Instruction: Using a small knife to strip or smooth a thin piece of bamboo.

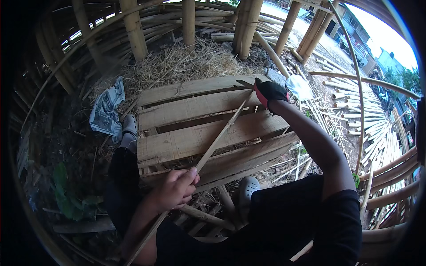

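My bare left hand [175, 190] is closed around a long, thin bamboo strip [220, 135]. The strip slants from beside my left forearm up across a slatted wooden crate [177, 146], its far end by my right glove. On my right hand [271, 92] is a black and red glove, its fingers closed on a knife [244, 83]. Only the dark blade shows, pointing left over the crate's far slat; the handle is hidden in the glove. The strip's far end lies just below the blade; I cannot tell whether they touch.
Straw and shavings [177, 64] are heaped behind the crate. A crumpled printed sheet [108, 108] lies to the left. Upright bamboo posts [246, 29] stand beyond, and cut bamboo poles [377, 111] are spread at right. My clog [249, 190] is below the crate.
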Tool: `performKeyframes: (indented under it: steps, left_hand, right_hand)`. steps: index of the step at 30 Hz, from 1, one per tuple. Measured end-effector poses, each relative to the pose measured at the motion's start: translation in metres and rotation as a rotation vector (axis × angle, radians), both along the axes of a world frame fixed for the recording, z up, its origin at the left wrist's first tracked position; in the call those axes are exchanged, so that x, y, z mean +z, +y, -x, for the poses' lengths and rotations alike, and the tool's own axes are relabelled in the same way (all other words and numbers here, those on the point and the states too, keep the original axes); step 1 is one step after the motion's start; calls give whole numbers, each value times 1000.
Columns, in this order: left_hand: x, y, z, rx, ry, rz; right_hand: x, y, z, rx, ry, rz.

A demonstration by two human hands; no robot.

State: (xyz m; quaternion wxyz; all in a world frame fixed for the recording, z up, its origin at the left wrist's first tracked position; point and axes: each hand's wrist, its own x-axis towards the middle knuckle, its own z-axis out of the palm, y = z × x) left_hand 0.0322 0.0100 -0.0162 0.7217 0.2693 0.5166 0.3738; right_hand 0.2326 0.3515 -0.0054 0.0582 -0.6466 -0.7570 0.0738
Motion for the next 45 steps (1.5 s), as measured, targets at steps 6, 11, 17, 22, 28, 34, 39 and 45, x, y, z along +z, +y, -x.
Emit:
performKeyframes:
  steps: [6,11,17,22,28,34,39,45]
  left_hand:
    - [4,5,7,-37,5,30]
    - [9,4,5,-65,45,46]
    - [6,-1,3,-60,59,31]
    - [7,0,3,-77,88,29]
    - [10,0,3,-76,102,46]
    - [13,1,2,-82,107,48]
    - [12,2,3,-82,106,33]
    - [10,0,1,-80,104,38]
  right_hand:
    - [-6,-17,11,54,39,45]
    - [-9,-23,8,127,54,51]
    - [-9,-31,7,156,10,68]
    - [-7,-41,7,222,-15,38]
    - [7,-54,11,219,11,199]
    - [-1,-62,7,315,-82,36]
    - [4,-84,11,357,-77,50]
    - [7,-93,13,290,-83,103]
